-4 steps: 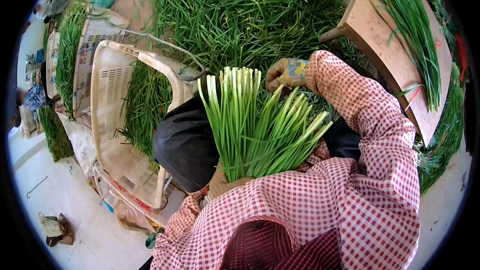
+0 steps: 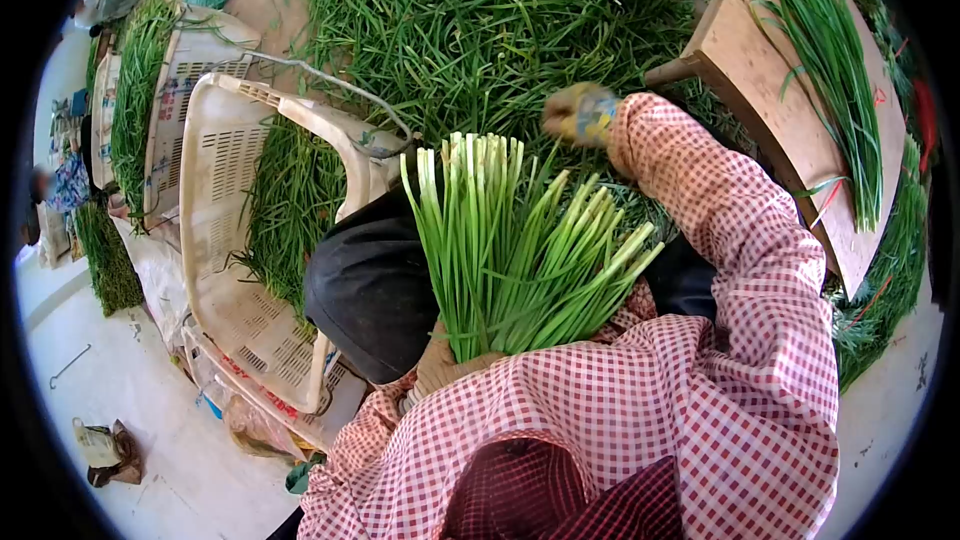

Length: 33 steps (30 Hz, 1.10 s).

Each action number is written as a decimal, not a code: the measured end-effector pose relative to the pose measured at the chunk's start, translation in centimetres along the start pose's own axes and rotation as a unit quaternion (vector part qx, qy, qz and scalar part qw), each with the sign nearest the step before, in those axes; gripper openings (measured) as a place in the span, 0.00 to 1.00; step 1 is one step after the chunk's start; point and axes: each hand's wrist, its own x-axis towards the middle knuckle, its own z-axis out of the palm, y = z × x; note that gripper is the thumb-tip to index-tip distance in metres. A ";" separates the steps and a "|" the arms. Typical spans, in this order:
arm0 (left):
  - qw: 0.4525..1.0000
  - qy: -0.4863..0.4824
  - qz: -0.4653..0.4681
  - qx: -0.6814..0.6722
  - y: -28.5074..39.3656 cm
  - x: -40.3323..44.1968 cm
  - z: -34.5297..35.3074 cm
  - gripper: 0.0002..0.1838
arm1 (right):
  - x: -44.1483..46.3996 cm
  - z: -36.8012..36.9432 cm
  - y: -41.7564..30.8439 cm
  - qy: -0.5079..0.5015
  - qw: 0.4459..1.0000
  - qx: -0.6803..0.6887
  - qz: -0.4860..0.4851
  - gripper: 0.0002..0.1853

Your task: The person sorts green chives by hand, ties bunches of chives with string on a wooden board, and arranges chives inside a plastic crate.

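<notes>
A thick bunch of garlic chives [image 2: 510, 250], pale stem ends pointing away from me, fans out over my lap. My left hand [image 2: 450, 363], in a tan work glove, is wrapped round its lower part; the sleeve hides some of the fingers. Beyond the stem ends is my right hand [image 2: 580, 112], also gloved, with a yellow and blue patterned band at the wrist. Motion blurs it, but its fingers look curled, and whatever they hold is not clear. It is apart from the bunch, above the loose heap of chives [image 2: 480, 30].
A white plastic chair or basket frame [image 2: 215, 230] stands at my left with chives inside. Further left, more chives [image 2: 140, 100] lie on another crate. At right, a wooden bench [image 2: 740, 60] carries a tied bundle [image 2: 830, 70]. A bag-like object [image 2: 110, 450] lies on the floor.
My right hand has moved away from the stem ends, up and slightly right over the heap. My left hand and the bunch stay nearly in place.
</notes>
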 end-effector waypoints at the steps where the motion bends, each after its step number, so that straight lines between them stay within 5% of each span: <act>1: 0.998 0.019 0.032 0.047 0.0 -0.1 -0.1 0.46 | 0.8 -1.1 1.1 0.012 0.992 0.007 0.122 0.12; 2: 0.999 0.017 0.050 -0.015 -0.3 -0.1 -0.3 0.46 | 1.1 -2.3 1.9 0.111 0.975 0.103 0.166 0.11; 3: 0.998 0.021 0.049 -0.018 -0.5 -0.1 -0.4 0.46 | 1.1 -3.0 3.0 0.107 0.976 0.100 0.162 0.11; 5: 0.998 0.033 0.041 -0.032 -0.8 -0.1 -0.5 0.46 | 0.4 -4.0 3.8 0.132 0.981 -0.031 0.141 0.24; 7: 0.999 0.040 0.031 0.011 -0.5 0.0 -0.4 0.46 | -0.1 -3.7 2.4 0.004 0.998 -0.015 0.054 0.32; 9: 0.997 0.048 0.023 0.062 0.6 -0.2 -0.1 0.46 | -1.7 -2.4 -0.5 -0.189 0.964 0.186 0.007 0.31; 12: 0.995 0.086 -0.017 0.050 1.3 -0.5 0.3 0.43 | -2.0 0.4 -1.5 -0.241 0.936 0.257 0.005 0.25; 15: 0.990 0.063 -0.030 -0.125 -0.1 -0.5 0.0 0.42 | -2.0 1.1 -0.7 -0.195 0.908 0.366 -0.055 0.18; 17: 0.992 0.109 -0.069 0.001 -0.3 -0.4 -0.2 0.41 | -1.4 1.1 -0.1 -0.178 0.917 0.341 -0.103 0.17; 19: 0.994 0.075 -0.066 -0.033 -0.6 -0.1 -0.8 0.41 | -2.1 -0.2 -1.6 -0.097 0.943 0.302 -0.100 0.16; 21: 0.995 0.044 -0.062 -0.067 -0.6 -0.2 -1.1 0.41 | 0.6 -0.4 -0.7 0.026 0.998 0.042 0.025 0.16; 25: 0.983 -0.033 -0.061 -0.172 0.5 -0.2 -1.7 0.42 | 4.3 -1.5 8.2 0.133 0.956 -0.214 0.151 0.27; 26: 0.985 -0.054 -0.068 -0.152 0.5 0.0 -1.9 0.43 | 1.3 -3.3 4.9 0.179 0.948 -0.123 0.231 0.37; 27: 0.980 -0.074 -0.068 -0.170 0.4 0.1 -1.8 0.43 | 0.1 -4.0 2.5 0.104 0.974 -0.059 0.194 0.46; 28: 0.975 -0.094 -0.070 -0.189 0.3 0.2 -1.8 0.43 | 2.2 -2.6 4.3 0.032 0.999 0.019 0.009 0.46; 29: 0.969 -0.113 -0.072 -0.207 0.3 0.3 -1.8 0.43 | -0.4 -3.4 0.2 -0.117 0.968 0.222 -0.015 0.47; 30: 0.959 -0.128 -0.069 -0.241 0.8 0.3 -1.6 0.42 | -1.3 -2.6 -1.7 -0.196 0.912 0.350 -0.086 0.45; 31: 0.948 -0.141 -0.068 -0.277 1.2 0.3 -1.5 0.41 | 0.4 -0.8 -1.7 -0.162 0.910 0.321 -0.209 0.36; 33: 0.958 -0.143 -0.061 -0.241 1.2 0.3 -1.4 0.40 | 0.7 -0.1 -3.1 -0.119 0.884 0.403 -0.207 0.22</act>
